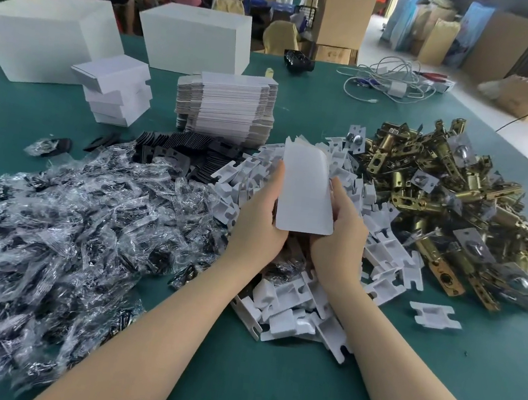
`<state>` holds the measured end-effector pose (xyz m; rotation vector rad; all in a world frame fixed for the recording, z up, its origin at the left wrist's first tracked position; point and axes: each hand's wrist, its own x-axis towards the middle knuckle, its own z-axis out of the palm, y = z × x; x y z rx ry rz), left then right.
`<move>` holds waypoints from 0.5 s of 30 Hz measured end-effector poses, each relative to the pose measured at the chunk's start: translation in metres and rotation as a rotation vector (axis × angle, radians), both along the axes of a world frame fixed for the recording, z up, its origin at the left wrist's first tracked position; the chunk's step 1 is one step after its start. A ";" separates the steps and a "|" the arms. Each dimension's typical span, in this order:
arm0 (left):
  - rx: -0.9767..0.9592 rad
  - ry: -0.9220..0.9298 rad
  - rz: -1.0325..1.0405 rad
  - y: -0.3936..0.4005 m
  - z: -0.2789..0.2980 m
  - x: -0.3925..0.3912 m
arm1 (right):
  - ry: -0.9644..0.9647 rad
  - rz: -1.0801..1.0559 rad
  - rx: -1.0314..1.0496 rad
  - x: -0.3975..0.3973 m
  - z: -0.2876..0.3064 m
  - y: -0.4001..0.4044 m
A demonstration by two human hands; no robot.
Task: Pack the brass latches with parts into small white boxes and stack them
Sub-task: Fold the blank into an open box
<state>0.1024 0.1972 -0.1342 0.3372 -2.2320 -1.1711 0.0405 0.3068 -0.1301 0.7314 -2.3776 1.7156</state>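
Note:
Both hands hold one small white box (304,191) above the middle of the green table (267,391). My left hand (260,219) grips its left side and my right hand (339,231) grips its right side. A heap of brass latches (447,194) lies to the right. Under the hands spreads a pile of white card inserts (292,315). Clear bags of dark parts (66,220) cover the left. Black plates (175,153) lie behind them. A stack of flat white box blanks (223,109) stands at the back, with a short stack of folded white boxes (116,94) to its left.
Two large white cartons (44,33) (195,37) stand at the far left of the table. White cables and a charger (391,82) lie at the far right, next to a black object (299,61). People and brown cartons are beyond the table.

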 end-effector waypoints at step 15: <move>0.691 -0.142 -0.530 -0.021 0.033 0.005 | -0.370 0.285 -0.505 -0.015 0.021 0.015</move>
